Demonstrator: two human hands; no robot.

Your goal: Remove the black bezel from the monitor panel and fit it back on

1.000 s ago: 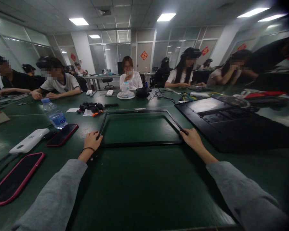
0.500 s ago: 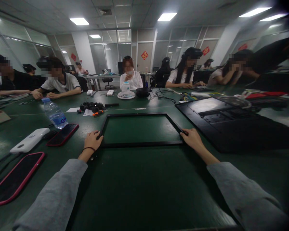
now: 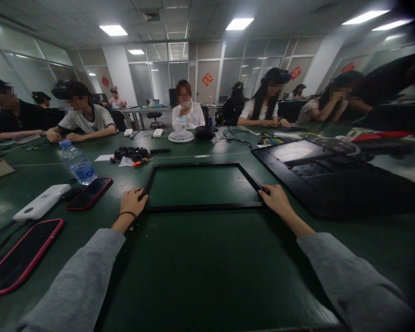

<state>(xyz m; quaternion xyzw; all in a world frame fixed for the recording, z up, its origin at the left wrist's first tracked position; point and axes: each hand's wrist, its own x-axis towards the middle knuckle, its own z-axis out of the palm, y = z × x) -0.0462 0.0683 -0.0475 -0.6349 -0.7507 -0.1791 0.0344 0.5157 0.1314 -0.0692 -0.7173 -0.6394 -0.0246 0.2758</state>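
Observation:
A thin black rectangular frame (image 3: pixel 200 164) lies flat on the green table (image 3: pixel 200 267) in front of me. My left hand (image 3: pixel 133 202) grips its near left corner, fingers curled over the edge. At the near right corner, my right hand (image 3: pixel 275 198) holds the frame the same way. Both arms wear grey sleeves, and a dark band circles my left wrist.
A large black panel (image 3: pixel 318 175) lies to the right. On the left are a water bottle (image 3: pixel 78 163), two phones in red cases (image 3: pixel 90 193) (image 3: pixel 19 258) and a white power bank (image 3: pixel 41 202). A small white fan (image 3: pixel 180 131) stands beyond. Several people sit around the table.
The far edge of the frame has come down since a second ago, and it now lies flat. My hands stayed at its near corners.

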